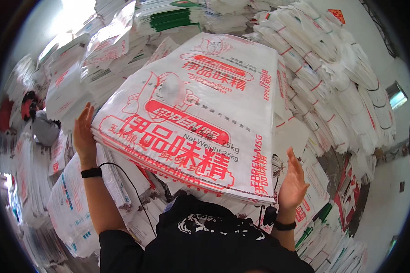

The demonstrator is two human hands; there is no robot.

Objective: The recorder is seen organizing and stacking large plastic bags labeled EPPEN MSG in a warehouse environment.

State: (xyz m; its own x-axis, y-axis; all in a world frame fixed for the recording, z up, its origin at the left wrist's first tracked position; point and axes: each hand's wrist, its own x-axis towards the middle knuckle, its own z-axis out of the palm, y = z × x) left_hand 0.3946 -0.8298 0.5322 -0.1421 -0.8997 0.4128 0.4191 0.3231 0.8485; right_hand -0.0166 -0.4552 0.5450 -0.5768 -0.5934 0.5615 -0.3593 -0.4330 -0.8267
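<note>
A stack of flat white woven sacks (232, 109) with red print lies tilted in front of me, its near edge toward my chest. Several layers show along that stitched near edge. At the stack's left corner is my left hand (84, 134), fingers stretched upward and the palm against or close beside the edge. My right hand (292, 184) is raised by the near right corner, its fingers extended and the palm turned toward the sacks. A narrow gap seems to part it from the edge. Neither hand has its fingers wrapped round anything.
Tall bundles of folded white sacks (323, 68) rise at the right, tied with red and dark bands. More sack piles (68, 91) stand at the left, with a green-marked stack (173, 19) at the back. A dark cable (134, 182) hangs near my left forearm. A pale wall (389, 191) bounds the right.
</note>
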